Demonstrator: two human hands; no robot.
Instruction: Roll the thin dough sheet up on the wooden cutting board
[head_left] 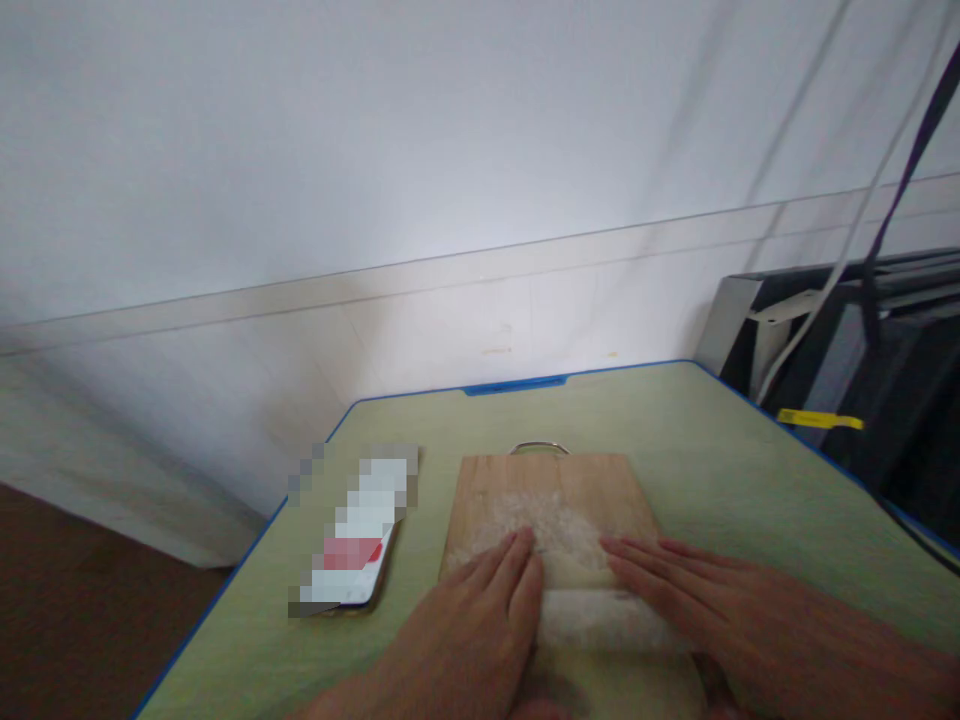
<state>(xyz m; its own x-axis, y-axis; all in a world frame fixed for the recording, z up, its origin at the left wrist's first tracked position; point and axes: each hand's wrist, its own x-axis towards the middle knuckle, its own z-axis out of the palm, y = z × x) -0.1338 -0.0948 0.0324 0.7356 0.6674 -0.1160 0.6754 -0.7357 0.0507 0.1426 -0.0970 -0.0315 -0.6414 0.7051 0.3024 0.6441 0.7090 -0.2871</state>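
Hands [491,605] on white-dusted cyl. [604,622] over wood bd. [555,475]

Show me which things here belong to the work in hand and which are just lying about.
Apparently in use:
left hand and right hand, laid over the white cylinder
wooden board beneath
white powder on the board
pale, dough-like layer

Apparently just lying about:
phone-like device, left of the board
yellow strip, at right
dark objects, far right
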